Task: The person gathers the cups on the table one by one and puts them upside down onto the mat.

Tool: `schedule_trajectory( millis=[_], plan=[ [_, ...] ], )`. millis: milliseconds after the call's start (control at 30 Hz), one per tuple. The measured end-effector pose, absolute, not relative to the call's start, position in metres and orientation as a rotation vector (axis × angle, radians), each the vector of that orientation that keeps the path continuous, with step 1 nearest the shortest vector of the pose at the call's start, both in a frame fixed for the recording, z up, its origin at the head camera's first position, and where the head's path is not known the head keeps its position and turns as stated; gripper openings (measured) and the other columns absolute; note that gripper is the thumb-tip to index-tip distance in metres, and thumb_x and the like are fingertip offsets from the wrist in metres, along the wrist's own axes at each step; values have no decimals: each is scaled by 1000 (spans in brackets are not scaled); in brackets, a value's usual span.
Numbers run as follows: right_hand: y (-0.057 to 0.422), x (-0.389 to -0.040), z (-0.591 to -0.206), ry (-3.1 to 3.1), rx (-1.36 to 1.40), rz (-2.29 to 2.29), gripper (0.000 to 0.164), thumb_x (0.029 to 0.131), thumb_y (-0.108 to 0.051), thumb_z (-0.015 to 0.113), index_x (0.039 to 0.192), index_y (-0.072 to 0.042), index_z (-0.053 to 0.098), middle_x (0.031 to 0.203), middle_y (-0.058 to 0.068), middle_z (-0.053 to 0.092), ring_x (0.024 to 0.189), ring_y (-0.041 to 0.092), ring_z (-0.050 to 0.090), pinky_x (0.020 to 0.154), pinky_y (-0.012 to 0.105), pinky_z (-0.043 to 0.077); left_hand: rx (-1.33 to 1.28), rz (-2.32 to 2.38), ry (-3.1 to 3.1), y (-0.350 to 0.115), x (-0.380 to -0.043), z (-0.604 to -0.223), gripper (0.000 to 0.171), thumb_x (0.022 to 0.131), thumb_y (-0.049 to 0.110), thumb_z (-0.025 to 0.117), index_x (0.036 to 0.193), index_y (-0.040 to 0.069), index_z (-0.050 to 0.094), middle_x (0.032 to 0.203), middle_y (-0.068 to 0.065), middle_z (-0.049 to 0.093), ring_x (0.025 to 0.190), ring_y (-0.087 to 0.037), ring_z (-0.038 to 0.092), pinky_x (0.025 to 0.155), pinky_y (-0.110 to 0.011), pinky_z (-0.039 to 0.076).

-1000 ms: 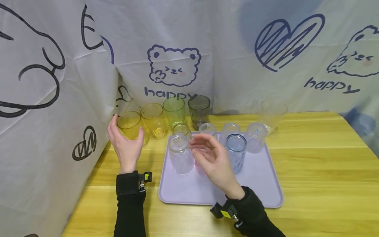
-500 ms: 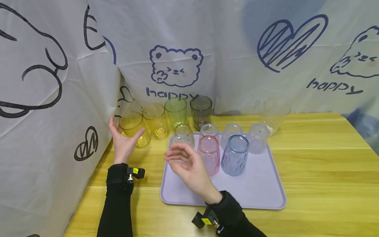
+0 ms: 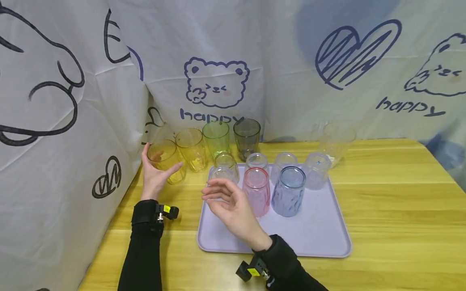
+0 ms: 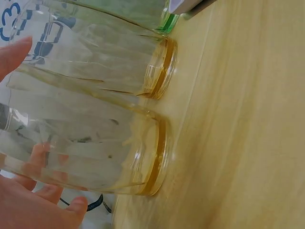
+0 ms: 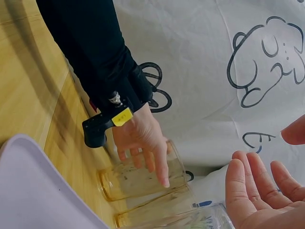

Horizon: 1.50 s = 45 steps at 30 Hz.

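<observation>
Has the left hand (image 3: 153,178) spread wide around the leftmost yellow glass (image 3: 167,159), upright on the surface (image 3: 393,202) beside a second yellow glass (image 3: 191,147), contact impossible to tell; holds the right hand (image 3: 234,208) relaxed and loosely bent over the lilac tray (image 3: 291,240), near the pink glass (image 3: 258,194) and left of the blue glass (image 3: 289,196)

Clear glass (image 3: 223,173), 10 o'clock on tray (image 3: 309,238): largely hidden behind right hand (image 3: 234,208). Bear drawing (image 3: 440,72), head view, 2 o'clock: cut off. Left hand (image 4: 35,205), left wrist view, 8 o'clock: cut off. Green glass (image 4: 147,10), same view, 12 o'clock: cut off. Tray, right wrist view, 8 o'clock: cropped.
</observation>
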State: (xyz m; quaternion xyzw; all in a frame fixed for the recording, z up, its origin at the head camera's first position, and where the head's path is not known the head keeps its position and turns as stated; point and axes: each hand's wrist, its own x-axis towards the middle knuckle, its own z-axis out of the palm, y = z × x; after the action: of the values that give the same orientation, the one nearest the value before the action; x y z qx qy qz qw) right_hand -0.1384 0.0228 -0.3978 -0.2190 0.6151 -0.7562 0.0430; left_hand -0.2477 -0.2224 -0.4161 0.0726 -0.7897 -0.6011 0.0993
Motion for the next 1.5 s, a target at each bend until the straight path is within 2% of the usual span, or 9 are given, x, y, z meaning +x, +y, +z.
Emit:
schedule_trajectory(
  millis=[200, 300, 433, 533, 667, 833, 1000, 1267, 1500],
  plan=[
    [24, -140, -399, 1918, -687, -2310, 43, 93, 3, 58, 134, 11, 46, 123, 38, 58, 114, 50, 61, 98, 27, 56, 169, -1822, -2326, -217, -237, -419, 117, 80, 10, 84, 162, 28, 2, 157, -17, 40, 147, -34, 32, 123, -55, 24],
    [24, -140, -400, 1940, -685, -2296, 44, 93, 3, 58, 134, 12, 46, 122, 36, 60, 113, 49, 62, 97, 27, 56, 153, -1854, -2302, -215, -231, -422, 116, 80, 7, 83, 162, 26, 3, 156, -18, 42, 146, -32, 33, 123, -52, 25],
    [23, -140, -402, 1940, -662, -2288, 45, 92, 4, 58, 135, 11, 45, 123, 35, 61, 114, 48, 62, 96, 25, 56, 134, -1881, -2272, -211, -228, -426, 116, 79, 5, 83, 162, 25, 4, 158, -19, 39, 147, -35, 31, 121, -53, 26],
    [22, -140, -402, 1931, -646, -2288, 45, 92, 4, 58, 136, 9, 46, 124, 36, 60, 115, 48, 62, 96, 24, 56, 135, -1872, -2251, -211, -235, -437, 116, 78, 6, 85, 161, 25, 7, 158, -17, 38, 148, -34, 31, 121, -54, 27],
    [22, -140, -404, 2014, -628, -2244, 46, 91, 4, 58, 136, 5, 47, 124, 32, 61, 116, 44, 63, 97, 24, 56, 144, -1855, -2188, -213, -246, -453, 111, 75, 5, 87, 158, 24, 16, 153, -11, 45, 144, -26, 38, 121, -47, 31],
    [19, -139, -407, 2170, -652, -2133, 48, 90, 3, 60, 136, 3, 50, 125, 25, 63, 116, 38, 63, 100, 31, 57, 142, -1891, -2064, -207, -252, -458, 98, 73, -2, 86, 151, 19, 30, 144, -12, 51, 136, -23, 46, 117, -35, 37],
    [17, -138, -409, 2194, -680, -2077, 46, 90, 1, 61, 136, 2, 51, 126, 22, 63, 117, 37, 63, 102, 39, 56, 169, -1871, -2040, -203, -252, -459, 91, 74, -3, 85, 148, 16, 36, 140, -13, 53, 130, -25, 50, 110, -28, 42],
    [20, -137, -407, 2195, -679, -2087, 46, 91, 1, 61, 136, 2, 50, 127, 23, 63, 117, 37, 63, 102, 39, 56, 149, -1839, -2028, -201, -244, -453, 89, 75, 1, 86, 148, 13, 36, 138, -16, 53, 128, -28, 50, 112, -36, 40],
    [27, -138, -400, 2163, -688, -2168, 46, 90, 5, 61, 134, 5, 50, 124, 26, 63, 115, 39, 63, 100, 32, 57, 43, -1734, -1974, -194, -237, -433, 89, 71, 2, 88, 145, 11, 38, 133, -13, 55, 126, -24, 52, 113, -42, 41]
  ],
)
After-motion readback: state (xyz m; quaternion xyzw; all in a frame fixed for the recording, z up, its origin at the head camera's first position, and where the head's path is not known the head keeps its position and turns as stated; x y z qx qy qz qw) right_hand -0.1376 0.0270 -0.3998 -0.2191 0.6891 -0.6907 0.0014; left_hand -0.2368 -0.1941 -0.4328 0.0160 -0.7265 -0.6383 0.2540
